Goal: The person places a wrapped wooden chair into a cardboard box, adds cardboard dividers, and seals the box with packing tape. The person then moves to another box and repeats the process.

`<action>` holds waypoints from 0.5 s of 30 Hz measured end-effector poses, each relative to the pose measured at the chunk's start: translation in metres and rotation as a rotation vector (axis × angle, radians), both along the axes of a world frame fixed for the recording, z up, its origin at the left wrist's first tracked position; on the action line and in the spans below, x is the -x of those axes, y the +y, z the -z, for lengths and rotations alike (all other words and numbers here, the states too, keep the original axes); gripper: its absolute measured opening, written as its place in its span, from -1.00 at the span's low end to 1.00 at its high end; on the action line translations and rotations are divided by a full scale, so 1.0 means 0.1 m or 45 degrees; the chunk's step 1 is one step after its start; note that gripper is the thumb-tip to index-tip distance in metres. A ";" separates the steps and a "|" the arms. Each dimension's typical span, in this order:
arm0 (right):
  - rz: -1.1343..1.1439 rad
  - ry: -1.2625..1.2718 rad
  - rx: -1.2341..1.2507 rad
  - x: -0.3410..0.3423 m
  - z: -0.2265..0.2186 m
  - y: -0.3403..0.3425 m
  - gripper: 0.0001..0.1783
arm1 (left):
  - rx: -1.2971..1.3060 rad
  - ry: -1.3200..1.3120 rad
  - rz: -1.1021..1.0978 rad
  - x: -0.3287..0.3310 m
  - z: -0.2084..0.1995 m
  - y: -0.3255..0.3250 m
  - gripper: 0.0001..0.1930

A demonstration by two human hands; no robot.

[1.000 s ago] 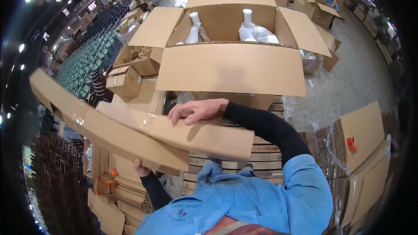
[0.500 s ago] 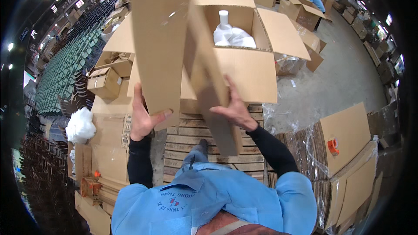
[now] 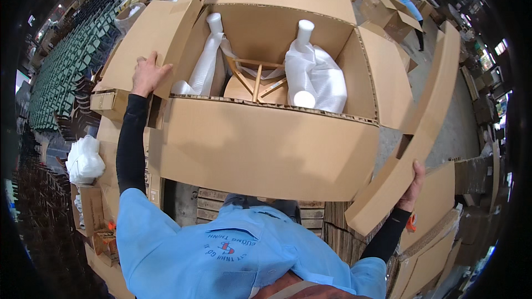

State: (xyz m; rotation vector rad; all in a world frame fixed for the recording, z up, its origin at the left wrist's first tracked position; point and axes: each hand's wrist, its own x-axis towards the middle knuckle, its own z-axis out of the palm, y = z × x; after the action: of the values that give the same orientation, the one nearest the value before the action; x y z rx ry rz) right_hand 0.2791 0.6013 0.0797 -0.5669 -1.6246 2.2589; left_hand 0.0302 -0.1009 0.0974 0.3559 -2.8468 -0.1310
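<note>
A large open cardboard box stands before me with its flaps folded out. Inside lie a wooden frame with a round part, a foam-wrapped piece on the right and another white wrapped piece on the left. My left hand, thumb apart from the fingers, holds a long folded cardboard piece along the box's left edge. On the right, my right hand grips a second long cardboard piece from its outer side, tilted and apart from the box opening. Its fingers are partly hidden behind the cardboard.
A wooden pallet lies below the box. Stacked flat cardboard and an orange tape roll are at right. A white foam bundle sits at left, beyond it rows of green chairs. A person works by boxes far right.
My hands have moved apart, carrying the two long cardboard pieces from in front of the box to its left and right sides. More of the box's inside shows now.
</note>
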 end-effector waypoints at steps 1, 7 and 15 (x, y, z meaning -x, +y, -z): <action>0.017 -0.011 -0.016 0.10 -0.05 -0.03 -0.40 | -0.045 -0.029 0.014 0.08 0.09 -0.12 -0.26; 0.074 -0.041 -0.181 0.80 -0.22 0.40 -0.41 | -0.218 -0.035 0.373 -0.13 -0.11 0.07 -0.37; 0.177 0.337 -0.578 1.98 -1.47 1.87 -0.44 | -0.209 -0.700 1.324 -0.81 -0.97 0.99 -0.62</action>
State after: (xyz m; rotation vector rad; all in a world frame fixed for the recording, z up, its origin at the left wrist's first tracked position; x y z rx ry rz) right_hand 0.0816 0.7884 0.2269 -0.2429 -1.8105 1.7012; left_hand 0.1111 -0.0018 0.1946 -1.2679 -3.2119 -0.5229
